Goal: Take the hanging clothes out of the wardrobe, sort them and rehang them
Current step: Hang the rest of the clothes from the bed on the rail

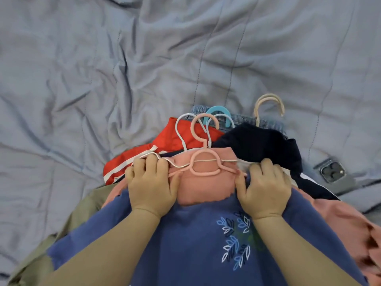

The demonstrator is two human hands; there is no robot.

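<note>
Clothes look out of the wardrobe, piled w/ hangers on the grey-blue quilted bed point(103, 69) – left hand point(151, 182) & right hand point(266, 188) both curled gripping the blue leaf-embroidered tee point(185, 234) by its pink plastic hanger point(204, 162), so sorting's prob just started, rehanging all left

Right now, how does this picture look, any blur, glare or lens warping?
Head view: light is soft and even, with faint shadows in the quilt's folds. Head view: the wide lens bows the quilt's seams near the edges. Head view: the left hand and right hand gripping the blue shirt look sharp, the lower corners smear. Head view: one small glint on the phone.
</note>
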